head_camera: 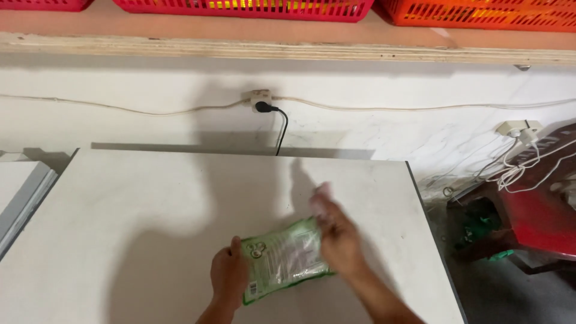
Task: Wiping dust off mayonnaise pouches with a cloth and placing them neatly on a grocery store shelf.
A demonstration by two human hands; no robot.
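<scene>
On the white bench (150,228) lies a green and clear plastic packet (285,258), its left end pinched in the grip of the left hand (230,273), while the blurred right hand (337,231) rests on its right end, grip unclear

1 package shows: a flat, soft plastic pouch (287,258), roughly rectangular, lying on the white table (150,210) near its front edge and right of its middle. It lies slanted, its lower end toward the table's front and its upper end toward the table's right rear. It is bright green along the edges, with a pale, whitish panel of small dark print across the middle and a few small round marks near its left side. The left hand (229,275) grips its left edge; the blurred right hand (337,235) covers its upper right end.
</scene>
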